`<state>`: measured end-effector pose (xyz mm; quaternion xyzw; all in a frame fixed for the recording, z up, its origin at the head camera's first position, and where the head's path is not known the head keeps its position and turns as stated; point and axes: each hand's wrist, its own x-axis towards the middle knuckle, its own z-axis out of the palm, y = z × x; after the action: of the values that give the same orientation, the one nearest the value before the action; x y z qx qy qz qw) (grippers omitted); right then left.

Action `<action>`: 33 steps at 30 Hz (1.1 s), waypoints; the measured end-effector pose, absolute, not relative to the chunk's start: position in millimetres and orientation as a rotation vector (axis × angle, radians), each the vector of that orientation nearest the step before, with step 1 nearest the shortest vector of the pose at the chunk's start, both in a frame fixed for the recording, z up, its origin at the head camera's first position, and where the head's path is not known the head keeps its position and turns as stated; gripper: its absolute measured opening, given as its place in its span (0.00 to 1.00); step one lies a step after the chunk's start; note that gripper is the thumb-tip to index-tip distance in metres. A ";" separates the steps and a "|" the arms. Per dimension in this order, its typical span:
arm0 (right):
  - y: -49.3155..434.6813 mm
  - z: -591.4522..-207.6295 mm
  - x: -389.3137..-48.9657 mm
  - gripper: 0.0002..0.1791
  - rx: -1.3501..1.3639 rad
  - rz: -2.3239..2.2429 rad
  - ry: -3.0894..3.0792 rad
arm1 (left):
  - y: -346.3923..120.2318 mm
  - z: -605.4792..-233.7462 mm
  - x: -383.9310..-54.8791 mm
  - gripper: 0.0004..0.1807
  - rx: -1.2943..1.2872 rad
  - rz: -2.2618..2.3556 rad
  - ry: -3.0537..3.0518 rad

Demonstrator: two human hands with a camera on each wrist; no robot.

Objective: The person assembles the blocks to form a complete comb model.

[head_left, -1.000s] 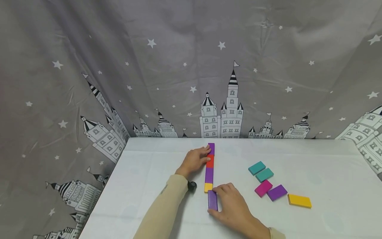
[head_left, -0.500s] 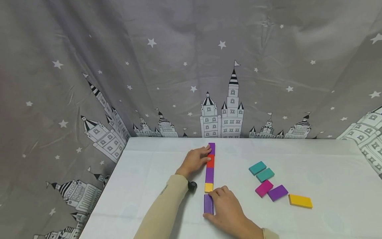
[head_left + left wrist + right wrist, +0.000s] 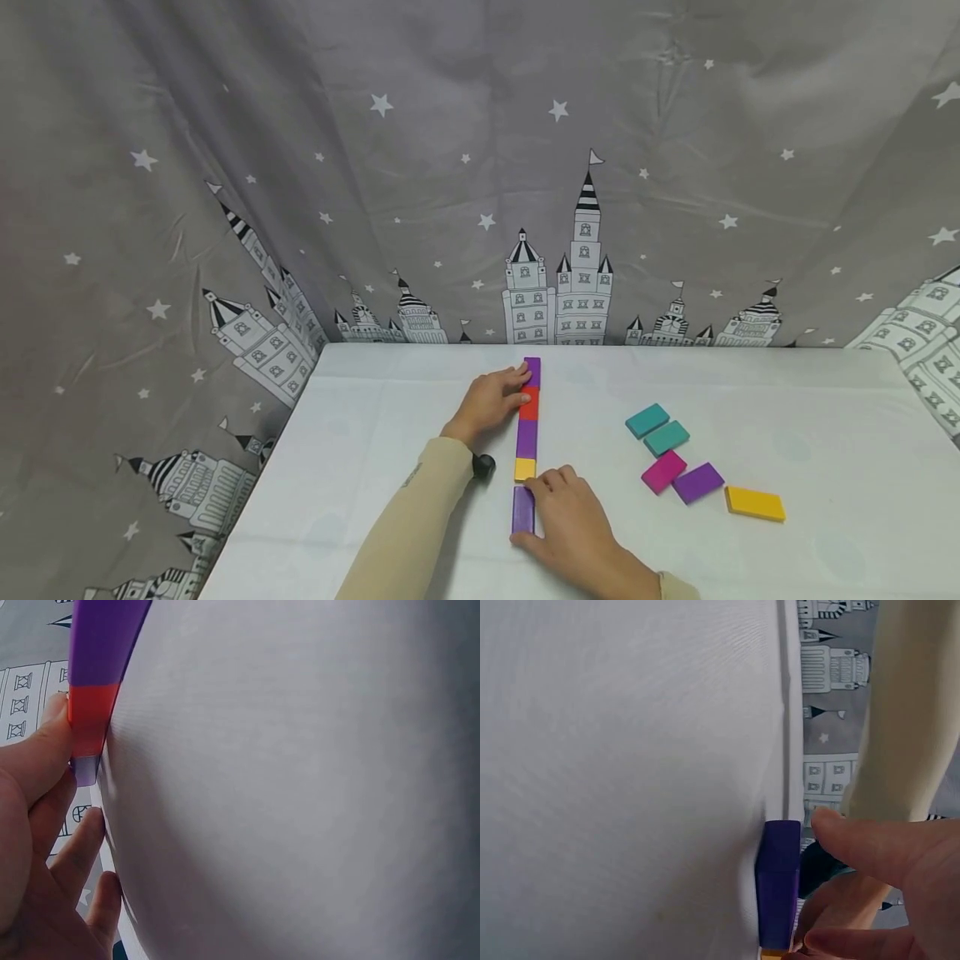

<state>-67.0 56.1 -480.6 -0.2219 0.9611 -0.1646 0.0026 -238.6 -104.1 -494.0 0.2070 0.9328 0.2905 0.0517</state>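
Observation:
A straight row of flat blocks runs away from me in the head view: a yellow block (image 3: 525,469), a purple block (image 3: 527,439), a red block (image 3: 529,407) and, farthest, another purple block (image 3: 534,373). My left hand (image 3: 486,406) rests against the row's left side. Its thumb touches the red block (image 3: 91,712), its fingertips the far purple one. At the near end, my right hand (image 3: 573,521) holds a purple block (image 3: 522,510) by its two ends, thumb at the near end and index finger at the far. A thin gap separates it from the yellow block.
Right of the row lie two teal blocks (image 3: 647,422), a magenta block (image 3: 663,472), a purple block (image 3: 698,483) and a yellow block (image 3: 755,504). The white-covered table (image 3: 847,433) ends at a grey curtain (image 3: 450,167) printed with castles.
My right hand has moved the near purple block left and slightly toward me, into line with the row. The left hand stays where it was.

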 end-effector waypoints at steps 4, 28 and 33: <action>58.6 -479.8 -65.7 0.35 -0.685 -0.506 2.984 | -103.3 -493.7 -238.2 0.27 0.620 0.884 2.838; 54.6 -480.5 -68.0 0.32 -0.641 -0.478 3.030 | -102.3 -494.5 -238.7 0.27 0.636 0.900 2.844; 55.7 -480.7 -67.4 0.33 -0.622 -0.500 3.015 | -102.3 -493.8 -238.1 0.27 0.613 0.899 2.841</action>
<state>-67.4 55.7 -480.7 -0.1995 0.9666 -0.1604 0.0113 -238.1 -102.3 -493.8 0.2012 0.9327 0.2951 0.0495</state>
